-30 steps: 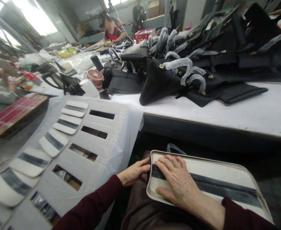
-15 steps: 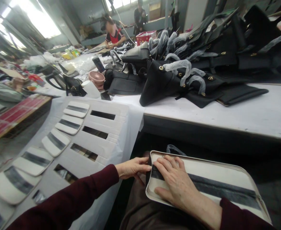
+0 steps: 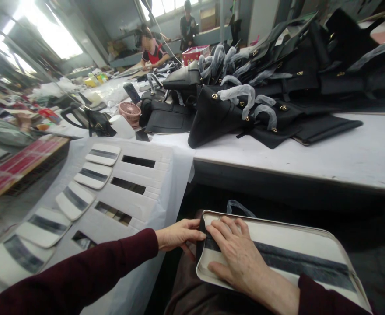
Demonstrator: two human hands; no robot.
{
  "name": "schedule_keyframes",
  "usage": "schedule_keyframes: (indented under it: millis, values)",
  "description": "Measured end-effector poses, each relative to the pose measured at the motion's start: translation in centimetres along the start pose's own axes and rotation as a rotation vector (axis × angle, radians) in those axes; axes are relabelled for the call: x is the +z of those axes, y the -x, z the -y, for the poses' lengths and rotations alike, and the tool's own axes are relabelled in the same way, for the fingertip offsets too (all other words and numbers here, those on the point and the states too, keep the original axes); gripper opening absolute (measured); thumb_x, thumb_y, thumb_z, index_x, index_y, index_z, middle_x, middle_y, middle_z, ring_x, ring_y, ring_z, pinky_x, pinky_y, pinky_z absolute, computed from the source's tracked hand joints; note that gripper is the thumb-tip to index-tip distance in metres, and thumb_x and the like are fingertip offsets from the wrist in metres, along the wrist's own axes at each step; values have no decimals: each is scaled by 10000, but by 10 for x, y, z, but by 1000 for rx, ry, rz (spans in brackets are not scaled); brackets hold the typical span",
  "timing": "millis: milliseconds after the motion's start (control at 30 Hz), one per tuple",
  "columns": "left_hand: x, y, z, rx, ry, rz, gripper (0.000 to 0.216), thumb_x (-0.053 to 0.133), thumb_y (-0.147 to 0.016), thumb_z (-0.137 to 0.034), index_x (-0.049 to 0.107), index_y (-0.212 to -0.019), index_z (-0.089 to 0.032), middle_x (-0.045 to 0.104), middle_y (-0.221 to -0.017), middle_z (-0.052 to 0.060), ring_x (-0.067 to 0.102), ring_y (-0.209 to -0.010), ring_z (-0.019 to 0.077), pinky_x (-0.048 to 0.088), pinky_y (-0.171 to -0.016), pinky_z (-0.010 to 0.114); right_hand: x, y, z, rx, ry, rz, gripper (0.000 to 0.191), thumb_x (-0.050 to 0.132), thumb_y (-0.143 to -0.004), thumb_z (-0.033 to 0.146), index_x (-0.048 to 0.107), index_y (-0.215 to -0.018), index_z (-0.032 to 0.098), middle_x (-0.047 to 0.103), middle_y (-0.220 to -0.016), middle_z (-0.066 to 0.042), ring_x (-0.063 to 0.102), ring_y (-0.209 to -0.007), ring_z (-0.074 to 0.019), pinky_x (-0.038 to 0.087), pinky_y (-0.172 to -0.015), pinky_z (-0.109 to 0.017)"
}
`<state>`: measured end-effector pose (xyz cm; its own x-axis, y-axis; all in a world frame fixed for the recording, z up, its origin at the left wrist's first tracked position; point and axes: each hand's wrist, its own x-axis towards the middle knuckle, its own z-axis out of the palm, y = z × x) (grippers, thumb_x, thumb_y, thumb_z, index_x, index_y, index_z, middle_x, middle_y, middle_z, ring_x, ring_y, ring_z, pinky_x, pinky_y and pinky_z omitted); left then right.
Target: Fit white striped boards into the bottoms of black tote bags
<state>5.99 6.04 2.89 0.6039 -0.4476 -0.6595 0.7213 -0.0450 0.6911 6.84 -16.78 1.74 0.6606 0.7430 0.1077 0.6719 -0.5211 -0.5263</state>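
Note:
A bag [image 3: 304, 232] lies across my lap, its cream panel with a dark stripe facing up and a thin raised rim around it. My left hand [image 3: 182, 234] grips the dark side at the bag's left end, thumb and fingers against the edge. On the panel near that same end rests my right hand [image 3: 238, 249], palm down with fingers spread over the stripe. A plastic-wrapped handle [image 3: 240, 205] shows behind the bag's far edge. To my left, several cream panels with dark stripes [image 3: 92, 175] lie in a row on a white slotted board [image 3: 146, 173].
Black bags [image 3: 215, 116] with wrapped handles are heaped on the white table [image 3: 330, 148]. A pink fan [image 3: 129, 113], a white roll [image 3: 122, 126] and a phone [image 3: 131, 92] stand left of them. One person [image 3: 153, 50] sits at the far table; another [image 3: 188, 26] is behind. A sleeved arm [image 3: 5, 131] shows at far left.
The view has shifted slightly. My left hand has moved a little along the bag's left end, its thumb now nearer the rim. My right hand keeps its place on the panel.

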Motion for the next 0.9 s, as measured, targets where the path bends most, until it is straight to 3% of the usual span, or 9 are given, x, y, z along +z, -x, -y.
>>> schedule_keyframes:
  millis: [300,500,733,800,867,900]
  values:
    - [5,-2,-5,38,-70,-36,516,714,-833,-288,575,-1326,-226,652,-1131,95,649,-926,200,551,-564,176,3,-1,-5,-20,17,-38,717,744,-752,588,487,-1315,225,578,-1320,-48,422,-1265,-323,128,-1073,-508]
    - [8,-4,-9,51,-91,-43,526,714,-844,-310,562,-1343,-240,618,-1230,89,639,-1004,234,558,-558,173,4,-3,-8,-54,44,-123,749,755,-736,622,505,-1302,199,610,-1293,-57,459,-1232,-308,123,-1060,-478]
    - [12,-8,2,101,-125,-122,618,732,-831,-351,515,-1395,-220,682,-1033,64,649,-805,165,480,-478,137,7,-1,-8,3,-9,-3,729,687,-802,618,438,-1372,237,535,-1392,-58,372,-1318,-323,113,-1087,-512]
    - [16,-7,6,155,-109,-157,612,708,-853,-356,499,-1413,-222,688,-1081,68,662,-911,195,529,-581,180,5,0,-7,14,-16,17,730,682,-809,601,414,-1393,254,512,-1412,-55,353,-1335,-319,122,-1101,-520]
    - [22,-6,11,261,-45,-153,625,699,-864,-329,468,-1439,-239,650,-1250,69,606,-1153,232,549,-861,274,3,2,-6,29,-17,27,741,688,-800,590,402,-1404,270,498,-1419,-52,342,-1343,-312,138,-1114,-521]
    - [24,-6,14,321,-7,-146,640,700,-864,-312,452,-1450,-248,604,-1345,64,540,-1263,239,489,-1005,317,2,2,-5,35,-18,30,750,697,-788,586,403,-1405,277,494,-1419,-50,339,-1345,-307,147,-1121,-517]
